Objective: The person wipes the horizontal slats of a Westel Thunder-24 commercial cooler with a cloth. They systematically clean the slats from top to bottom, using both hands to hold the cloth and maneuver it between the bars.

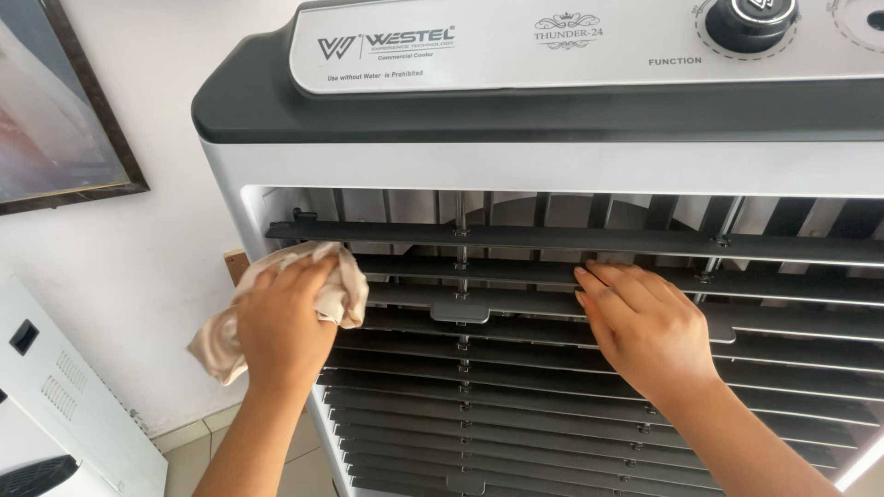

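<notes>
From the head view, the left hand [281, 322] is clenched around a beige cloth [336, 285], pressing it against the upper left slats [516, 317] of an air cooler [258, 101]. The right hand [645, 327] lies flat with fingers apart on the slats near the middle, gripping nothing

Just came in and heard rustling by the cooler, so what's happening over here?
A person stands at a large grey and white air cooler. Their left hand presses a crumpled beige cloth against the left end of the dark horizontal louvre slats. Their right hand lies flat on the slats further right, holding nothing. A dark-framed picture hangs on the wall to the left.
</notes>
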